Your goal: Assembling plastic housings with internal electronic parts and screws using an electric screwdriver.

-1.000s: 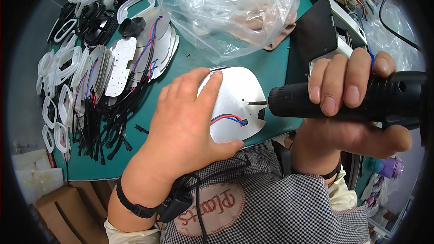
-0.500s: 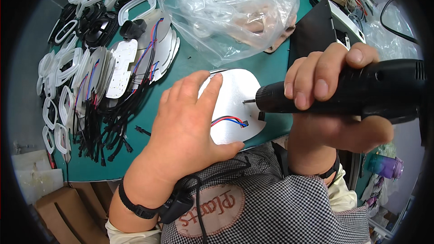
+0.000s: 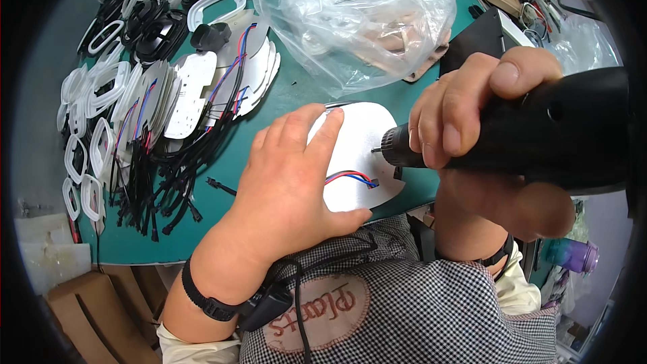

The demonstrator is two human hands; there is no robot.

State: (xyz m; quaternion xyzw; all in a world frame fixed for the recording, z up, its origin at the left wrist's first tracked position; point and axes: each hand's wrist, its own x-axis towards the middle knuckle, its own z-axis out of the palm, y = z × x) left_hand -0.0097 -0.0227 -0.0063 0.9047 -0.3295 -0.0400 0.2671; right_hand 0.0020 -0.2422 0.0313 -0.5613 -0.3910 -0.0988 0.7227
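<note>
My left hand [image 3: 290, 172] grips a rounded, silvery-white plate [image 3: 360, 131] at the table's near edge, fingers over its far left side and thumb along its near edge. Red, blue and black wires [image 3: 352, 174] come out through a small slot in the plate and run under my palm. In my right hand [image 3: 472, 104] is a black power screwdriver [image 3: 559, 121], held nearly level and pointing left. Its thin bit [image 3: 377, 150] meets the plate's right half; whether a screw sits under the tip is too small to tell.
On the green table [image 3: 296, 94], a clear plastic bag [image 3: 357, 20] of pale rings lies beyond the plate. Several stacked plates with black cables [image 3: 182, 182] and white oval frames [image 3: 101, 141] fill the left. A black box [image 3: 478, 40] stands far right; cardboard [image 3: 101, 317] is below left.
The whole view has shifted slightly, moving the scene rightward. Relative to the plate, the screwdriver has moved a little left, and less of its bit shows. My left hand keeps its hold.
</note>
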